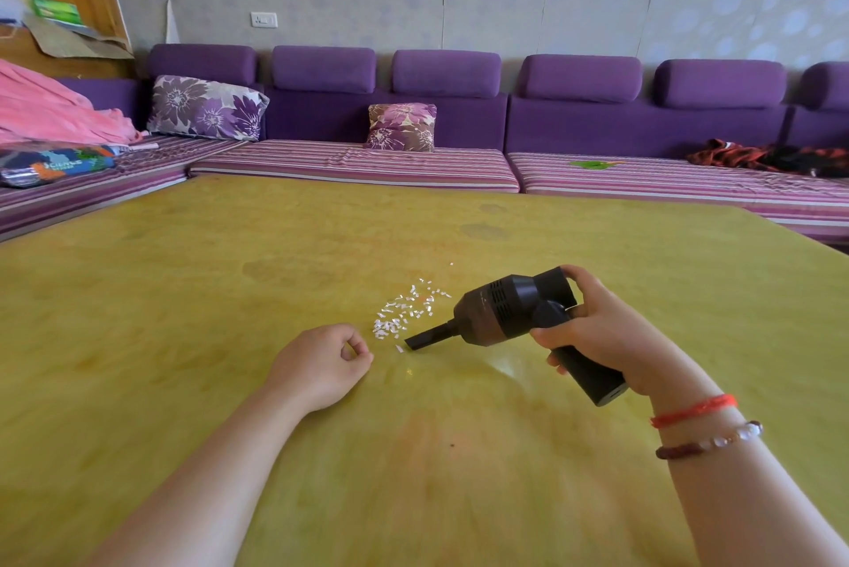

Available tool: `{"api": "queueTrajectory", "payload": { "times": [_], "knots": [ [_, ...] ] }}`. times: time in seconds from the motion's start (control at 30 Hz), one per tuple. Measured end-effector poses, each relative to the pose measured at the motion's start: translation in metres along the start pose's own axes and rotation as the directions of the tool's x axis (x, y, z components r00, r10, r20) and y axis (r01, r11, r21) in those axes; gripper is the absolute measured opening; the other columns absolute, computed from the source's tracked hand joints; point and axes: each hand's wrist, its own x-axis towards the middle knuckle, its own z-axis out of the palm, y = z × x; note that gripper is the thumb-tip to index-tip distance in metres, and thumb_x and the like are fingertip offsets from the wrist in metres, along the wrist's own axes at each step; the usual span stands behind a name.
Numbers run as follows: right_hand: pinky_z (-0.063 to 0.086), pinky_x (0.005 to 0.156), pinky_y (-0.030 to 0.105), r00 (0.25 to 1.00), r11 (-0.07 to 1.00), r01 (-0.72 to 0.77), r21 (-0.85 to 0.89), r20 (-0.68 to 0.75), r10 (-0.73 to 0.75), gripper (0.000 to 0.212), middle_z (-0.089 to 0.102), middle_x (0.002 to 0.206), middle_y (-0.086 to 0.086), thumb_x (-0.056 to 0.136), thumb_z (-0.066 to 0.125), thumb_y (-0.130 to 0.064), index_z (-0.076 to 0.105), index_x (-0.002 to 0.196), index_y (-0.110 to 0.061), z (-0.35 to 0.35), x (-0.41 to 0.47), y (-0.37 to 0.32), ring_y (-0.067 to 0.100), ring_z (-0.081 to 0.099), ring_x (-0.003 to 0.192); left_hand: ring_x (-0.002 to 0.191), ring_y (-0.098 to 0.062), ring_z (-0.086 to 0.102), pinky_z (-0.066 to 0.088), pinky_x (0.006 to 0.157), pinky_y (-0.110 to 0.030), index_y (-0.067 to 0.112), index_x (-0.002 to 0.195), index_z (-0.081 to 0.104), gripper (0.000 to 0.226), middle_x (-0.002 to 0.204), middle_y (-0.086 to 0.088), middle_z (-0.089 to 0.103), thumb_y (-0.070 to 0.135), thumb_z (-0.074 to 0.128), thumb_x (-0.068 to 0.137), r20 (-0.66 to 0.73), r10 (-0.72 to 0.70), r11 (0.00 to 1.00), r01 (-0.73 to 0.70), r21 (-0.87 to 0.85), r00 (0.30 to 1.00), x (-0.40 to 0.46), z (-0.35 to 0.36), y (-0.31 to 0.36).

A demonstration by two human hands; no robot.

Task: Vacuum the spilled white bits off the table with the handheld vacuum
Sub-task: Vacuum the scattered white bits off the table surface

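Right hand (597,327) fingers clamp the vacuum (505,314), hiding its grip; left hand (321,364) fingers curled together.

Only one piece of writing can be made out. On the colourful packet (55,164) lying on the sofa seat at the far left, pale capital letters spell what looks like "SCIENCE"; a smaller line beneath that word is too blurred to read. The green box (57,11) on the shelf in the upper left corner carries some print, but it is too small and soft to make out. The black handheld vacuum (510,314) shows no legible brand or label.
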Motion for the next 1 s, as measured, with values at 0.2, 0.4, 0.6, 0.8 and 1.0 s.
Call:
{"api": "queueTrajectory", "payload": {
  "times": [0.2, 0.4, 0.6, 0.8, 1.0],
  "knots": [
    [0.053, 0.05, 0.029, 1.0, 1.0, 0.008, -0.001, -0.014, -0.008, 0.074, 0.066, 0.092, 0.012, 0.076, 0.068, -0.001, 0.031, 0.131, -0.035, 0.0007, 0.0011, 0.0004, 0.021, 0.067, 0.057, 0.055, -0.004, 0.046, 0.03, 0.049, -0.024, 0.033, 0.067, 0.051, 0.02, 0.06, 0.011, 0.052, 0.034, 0.056, 0.086, -0.001, -0.006, 1.0, 0.006, 0.007, 1.0, 0.0, -0.0003, 0.0006],
    [0.054, 0.052, 0.03, 0.999, 0.999, 0.043, -0.021, -0.021, -0.044, 0.072, 0.066, 0.095, 0.011, 0.076, 0.068, -0.004, 0.031, 0.129, -0.035, 0.0064, 0.0009, 0.0, 0.02, 0.067, 0.057, 0.055, -0.003, 0.046, 0.03, 0.049, -0.024, 0.033, 0.065, 0.05, 0.021, 0.061, 0.012, 0.053, 0.034, 0.056, 0.086, 0.0, -0.006, 1.0, 0.006, 0.007, 1.0, 0.0003, 0.0, 0.0002],
    [0.053, 0.049, 0.026, 0.998, 0.998, 0.059, -0.036, -0.015, -0.06, 0.074, 0.066, 0.093, 0.008, 0.076, 0.069, -0.004, 0.03, 0.128, -0.038, 0.007, 0.0011, -0.0012, 0.018, 0.067, 0.057, 0.054, -0.003, 0.046, 0.03, 0.049, -0.024, 0.033, 0.067, 0.051, 0.02, 0.061, 0.012, 0.054, 0.033, 0.056, 0.086, 0.001, -0.005, 1.0, 0.005, -0.002, 1.0, 0.0005, -0.0002, 0.0003],
    [0.054, 0.05, 0.028, 0.998, 0.997, 0.067, -0.045, -0.008, -0.068, 0.069, 0.066, 0.092, 0.008, 0.076, 0.069, -0.004, 0.03, 0.12, -0.041, 0.0058, -0.0002, -0.0012, 0.018, 0.068, 0.058, 0.055, -0.004, 0.046, 0.03, 0.049, -0.024, 0.033, 0.069, 0.052, 0.017, 0.061, 0.012, 0.054, 0.033, 0.056, 0.086, 0.005, -0.004, 1.0, 0.004, -0.005, 1.0, -0.0001, 0.0, 0.0004],
    [0.054, 0.05, 0.027, 0.996, 0.996, 0.085, -0.041, -0.006, -0.085, 0.068, 0.066, 0.091, 0.007, 0.075, 0.069, -0.005, 0.028, 0.113, -0.044, 0.0066, 0.0001, -0.0012, 0.018, 0.068, 0.058, 0.054, -0.004, 0.046, 0.03, 0.049, -0.024, 0.033, 0.067, 0.052, 0.019, 0.061, 0.012, 0.054, 0.033, 0.056, 0.086, 0.005, 0.0, 1.0, 0.0, -0.007, 1.0, 0.0007, 0.0003, 0.0002]
  ]
}}
